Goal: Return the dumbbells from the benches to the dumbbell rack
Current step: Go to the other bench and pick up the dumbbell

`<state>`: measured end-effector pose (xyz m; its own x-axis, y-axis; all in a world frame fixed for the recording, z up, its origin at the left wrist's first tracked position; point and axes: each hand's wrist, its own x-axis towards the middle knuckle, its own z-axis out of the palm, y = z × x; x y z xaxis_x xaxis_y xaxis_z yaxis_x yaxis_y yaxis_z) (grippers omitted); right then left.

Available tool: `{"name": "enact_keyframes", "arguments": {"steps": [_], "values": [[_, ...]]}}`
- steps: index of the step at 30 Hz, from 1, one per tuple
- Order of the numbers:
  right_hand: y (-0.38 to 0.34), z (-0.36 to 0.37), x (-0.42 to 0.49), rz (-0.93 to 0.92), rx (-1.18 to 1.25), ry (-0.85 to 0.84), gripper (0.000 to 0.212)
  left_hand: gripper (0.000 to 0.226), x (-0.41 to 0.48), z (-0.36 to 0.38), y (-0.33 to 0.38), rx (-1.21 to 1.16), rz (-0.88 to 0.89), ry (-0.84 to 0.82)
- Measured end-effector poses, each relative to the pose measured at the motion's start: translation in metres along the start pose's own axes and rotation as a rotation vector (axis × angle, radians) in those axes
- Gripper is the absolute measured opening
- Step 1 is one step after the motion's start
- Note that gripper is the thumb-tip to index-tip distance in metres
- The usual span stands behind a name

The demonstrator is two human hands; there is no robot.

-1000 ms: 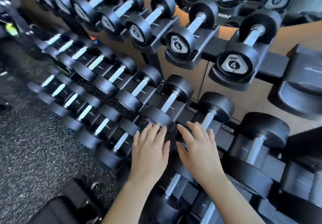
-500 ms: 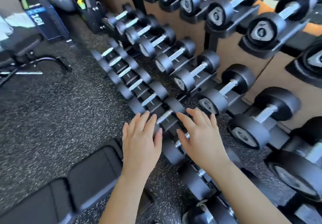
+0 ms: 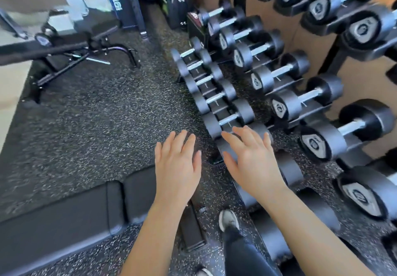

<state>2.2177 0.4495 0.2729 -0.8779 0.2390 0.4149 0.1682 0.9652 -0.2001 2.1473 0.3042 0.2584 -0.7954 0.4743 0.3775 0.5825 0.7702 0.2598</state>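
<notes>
Left hand (image 3: 177,166) and right hand (image 3: 252,159): both flat, fingers spread, holding nothing, above the dumbbell rack's (image 3: 217,109) lowest row of dumbbells (image 3: 228,120).

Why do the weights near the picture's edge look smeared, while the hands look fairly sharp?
Head view: motion blur smears the dumbbells at upper right and the far bench; the left hand and right hand, near the middle, look crisper; the wide-angle lens bends the rack toward the edges; lighting is soft, with no hard shadows.
</notes>
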Motion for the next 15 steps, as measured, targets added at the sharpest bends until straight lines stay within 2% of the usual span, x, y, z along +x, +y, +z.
{"name": "enact_keyframes", "arguments": {"steps": [7,15], "values": [[0.008,0.044,0.076,-0.083,0.089,0.024,0.036,0.037,0.064,0.029,-0.028,0.073,-0.035,0.050],[0.041,0.093,0.232,-0.178,0.124,0.022,0.040,0.037,0.208,0.068,-0.051,0.096,-0.112,0.080]]}}
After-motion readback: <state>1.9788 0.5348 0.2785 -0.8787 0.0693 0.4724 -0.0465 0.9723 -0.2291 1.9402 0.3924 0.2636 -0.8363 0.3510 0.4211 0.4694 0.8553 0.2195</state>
